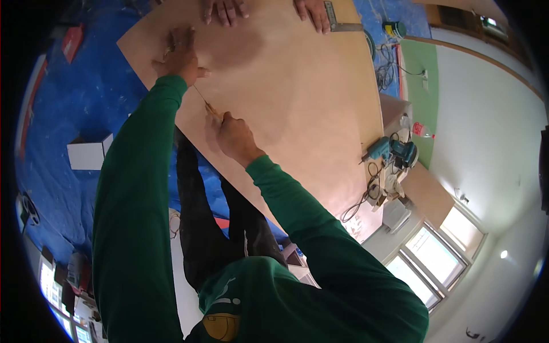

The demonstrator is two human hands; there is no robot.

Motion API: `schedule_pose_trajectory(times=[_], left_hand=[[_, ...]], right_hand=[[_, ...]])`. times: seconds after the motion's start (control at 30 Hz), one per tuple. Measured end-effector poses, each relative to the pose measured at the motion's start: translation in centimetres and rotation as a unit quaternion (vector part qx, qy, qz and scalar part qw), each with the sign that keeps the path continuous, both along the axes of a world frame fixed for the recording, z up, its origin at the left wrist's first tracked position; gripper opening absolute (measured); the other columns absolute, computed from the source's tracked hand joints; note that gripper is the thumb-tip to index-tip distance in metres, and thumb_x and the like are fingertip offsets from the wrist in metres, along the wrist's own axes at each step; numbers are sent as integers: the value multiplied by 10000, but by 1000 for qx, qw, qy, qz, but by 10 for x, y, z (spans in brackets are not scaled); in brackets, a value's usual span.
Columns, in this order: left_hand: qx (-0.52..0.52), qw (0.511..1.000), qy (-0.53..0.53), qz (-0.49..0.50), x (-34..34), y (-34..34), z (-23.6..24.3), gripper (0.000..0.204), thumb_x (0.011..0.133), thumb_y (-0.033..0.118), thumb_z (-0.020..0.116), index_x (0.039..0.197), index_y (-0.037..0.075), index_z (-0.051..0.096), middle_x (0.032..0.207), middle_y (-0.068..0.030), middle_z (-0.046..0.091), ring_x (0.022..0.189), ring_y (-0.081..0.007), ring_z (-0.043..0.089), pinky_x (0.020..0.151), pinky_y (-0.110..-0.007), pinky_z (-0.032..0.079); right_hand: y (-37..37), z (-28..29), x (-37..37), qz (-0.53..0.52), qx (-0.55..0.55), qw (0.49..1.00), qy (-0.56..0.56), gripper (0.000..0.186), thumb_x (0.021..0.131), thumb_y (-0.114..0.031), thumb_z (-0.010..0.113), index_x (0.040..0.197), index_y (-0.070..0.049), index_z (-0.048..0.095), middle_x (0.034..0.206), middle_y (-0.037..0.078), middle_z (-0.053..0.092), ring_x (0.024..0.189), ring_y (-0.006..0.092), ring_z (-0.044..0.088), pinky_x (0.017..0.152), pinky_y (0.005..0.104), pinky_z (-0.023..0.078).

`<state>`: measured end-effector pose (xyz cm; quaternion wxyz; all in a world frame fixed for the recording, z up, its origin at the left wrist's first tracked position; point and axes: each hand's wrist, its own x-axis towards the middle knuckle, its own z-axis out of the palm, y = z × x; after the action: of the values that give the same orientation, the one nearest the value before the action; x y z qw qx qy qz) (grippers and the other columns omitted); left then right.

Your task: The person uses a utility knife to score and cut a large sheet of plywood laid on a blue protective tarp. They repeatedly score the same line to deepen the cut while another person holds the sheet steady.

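Observation:
A large tan wooden sheet (297,131) lies before me. Flat on its left part rests my left hand (182,57), with the fingers spread. My right hand (235,137) is closed around the handle of a thin-bladed tool (211,110) with a yellow-brown grip, held low over the sheet near its close edge. From the tool a thin dark line or blade runs toward my left wrist; I cannot tell which. At the far edge another person's hands (226,10) touch the sheet. Beside one of them sits a metal square (343,26).
On the sheet's right side are a teal power drill (377,148), another teal power tool (404,152) and a looped cord (361,208). A plastic bottle (422,130) lies beyond. Blue sheeting (54,131) covers the floor, with a white box (88,153) on it.

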<state>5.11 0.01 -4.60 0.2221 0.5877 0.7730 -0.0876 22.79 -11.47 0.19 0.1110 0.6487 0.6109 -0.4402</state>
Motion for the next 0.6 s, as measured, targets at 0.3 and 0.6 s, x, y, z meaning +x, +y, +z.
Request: schedule_pose_trajectory(times=[0.3, 0.6], left_hand=[[-18, 999, -32, -19, 18, -20, 14, 1187, 778, 483, 844, 1659, 137, 127, 1706, -214, 90, 1564, -452, 116, 1154, -692, 296], [-90, 991, -91, 28, 3, -23, 51, 1187, 830, 476, 806, 1672, 137, 41, 1738, -165, -57, 1591, -420, -52, 1158, -757, 201]], right_hand=[[9, -50, 2, 143, -10, 989, -40, 655, 1067, -523, 307, 1267, -2, 651, 1094, 333, 703, 1051, 520, 681, 948, 547, 547], [-95, 113, 107, 153, -26, 988, -17, 454, 1014, -73, 463, 1468, -72, 440, 908, 229, 666, 770, 447, 662, 664, 550, 530]])
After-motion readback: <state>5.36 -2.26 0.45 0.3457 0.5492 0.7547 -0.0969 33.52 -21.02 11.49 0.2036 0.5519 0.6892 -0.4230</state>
